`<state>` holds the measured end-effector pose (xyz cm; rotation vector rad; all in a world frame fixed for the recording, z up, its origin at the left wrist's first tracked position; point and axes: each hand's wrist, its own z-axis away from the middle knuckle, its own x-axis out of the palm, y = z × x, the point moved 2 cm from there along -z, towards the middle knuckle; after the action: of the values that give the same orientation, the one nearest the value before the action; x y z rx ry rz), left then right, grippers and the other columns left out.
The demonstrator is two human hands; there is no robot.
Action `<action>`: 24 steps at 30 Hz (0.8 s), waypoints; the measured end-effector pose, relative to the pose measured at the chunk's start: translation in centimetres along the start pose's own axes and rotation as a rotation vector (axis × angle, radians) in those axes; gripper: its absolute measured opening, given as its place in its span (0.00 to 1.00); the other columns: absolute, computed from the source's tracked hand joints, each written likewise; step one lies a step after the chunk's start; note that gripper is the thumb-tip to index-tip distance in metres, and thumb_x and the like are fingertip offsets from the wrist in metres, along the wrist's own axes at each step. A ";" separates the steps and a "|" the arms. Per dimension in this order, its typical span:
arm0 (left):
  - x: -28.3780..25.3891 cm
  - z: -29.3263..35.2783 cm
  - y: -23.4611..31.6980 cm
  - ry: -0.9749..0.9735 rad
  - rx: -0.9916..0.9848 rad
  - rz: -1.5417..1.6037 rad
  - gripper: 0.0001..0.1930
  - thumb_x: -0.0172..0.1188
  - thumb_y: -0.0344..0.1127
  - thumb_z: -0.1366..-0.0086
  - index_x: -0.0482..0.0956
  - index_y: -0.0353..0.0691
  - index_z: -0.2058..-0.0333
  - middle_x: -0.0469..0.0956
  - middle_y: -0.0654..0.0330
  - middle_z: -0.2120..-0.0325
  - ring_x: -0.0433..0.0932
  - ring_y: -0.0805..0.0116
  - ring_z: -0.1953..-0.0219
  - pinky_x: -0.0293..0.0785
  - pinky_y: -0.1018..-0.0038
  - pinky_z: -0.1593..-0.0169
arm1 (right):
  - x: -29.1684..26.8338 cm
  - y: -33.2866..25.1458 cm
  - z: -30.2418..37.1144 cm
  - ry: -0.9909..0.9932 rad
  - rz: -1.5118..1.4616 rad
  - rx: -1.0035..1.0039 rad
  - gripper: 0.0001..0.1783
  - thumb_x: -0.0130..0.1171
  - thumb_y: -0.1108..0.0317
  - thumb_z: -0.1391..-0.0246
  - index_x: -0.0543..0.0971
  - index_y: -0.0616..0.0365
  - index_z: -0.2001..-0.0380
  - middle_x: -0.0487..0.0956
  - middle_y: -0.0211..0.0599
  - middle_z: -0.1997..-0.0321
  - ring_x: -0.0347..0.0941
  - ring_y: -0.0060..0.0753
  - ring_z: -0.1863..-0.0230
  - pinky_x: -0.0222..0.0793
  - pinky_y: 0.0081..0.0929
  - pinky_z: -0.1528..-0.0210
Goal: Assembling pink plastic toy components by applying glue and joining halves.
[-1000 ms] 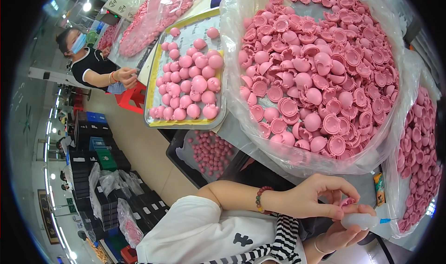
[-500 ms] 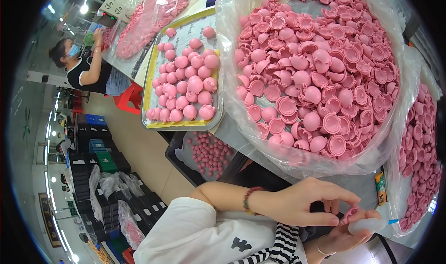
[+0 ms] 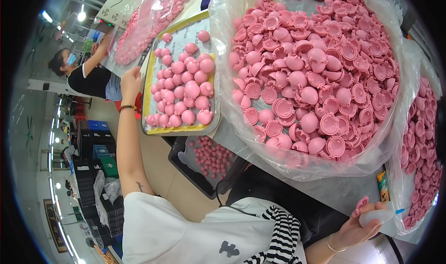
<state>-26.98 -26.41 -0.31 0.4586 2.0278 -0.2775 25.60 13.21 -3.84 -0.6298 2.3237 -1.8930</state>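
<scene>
My right hand, at the lower right, is closed around a small white squeeze bottle with a thin blue tip pointing right. A pink plastic shell piece shows at the fingers of that same hand, beside the bottle. Stretched out to the upper left, my left hand is at the left edge of a metal tray with a yellow border. Its fingertips are not clear enough to show whether they hold anything. Inside the tray lie many round pink pieces, nearest to that hand.
A large clear bag of loose pink half shells fills the right of the table. Another bag of pink pieces stands at the far right. Below the tray is a black bin with small pink balls. A masked co-worker sits beyond.
My left hand has swung from beside the right hand to the tray's left edge. The right hand keeps the bottle and pink shell piece, shifted slightly right.
</scene>
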 end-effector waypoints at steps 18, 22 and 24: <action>1.9 -0.1 -0.6 -0.030 -0.130 0.199 0.09 0.55 0.34 0.45 0.78 0.35 0.69 0.78 0.54 0.77 0.77 0.68 0.74 0.71 0.75 0.69 | 0.0 0.1 0.1 0.017 0.079 -0.012 0.24 0.44 0.52 0.44 0.66 0.67 0.59 0.66 0.33 0.79 0.59 0.19 0.82 0.55 0.10 0.81; -0.1 -0.6 4.4 -0.070 -0.265 0.890 0.11 0.52 0.32 0.41 0.75 0.29 0.65 0.76 0.57 0.70 0.75 0.74 0.70 0.72 0.80 0.62 | 0.2 0.2 0.2 0.020 0.080 -0.021 0.24 0.44 0.52 0.44 0.66 0.67 0.59 0.66 0.33 0.80 0.59 0.20 0.82 0.53 0.10 0.82; -2.3 -0.4 8.4 -0.131 -0.292 1.067 0.10 0.52 0.31 0.40 0.74 0.29 0.65 0.76 0.57 0.69 0.75 0.73 0.69 0.72 0.79 0.61 | 0.1 0.3 0.2 0.017 0.085 -0.026 0.24 0.44 0.52 0.44 0.66 0.67 0.59 0.66 0.33 0.80 0.59 0.20 0.82 0.53 0.10 0.82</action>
<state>-22.69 -19.12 1.85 1.2004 1.4150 0.6118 25.52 13.06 -4.14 -0.5114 2.3484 -1.8422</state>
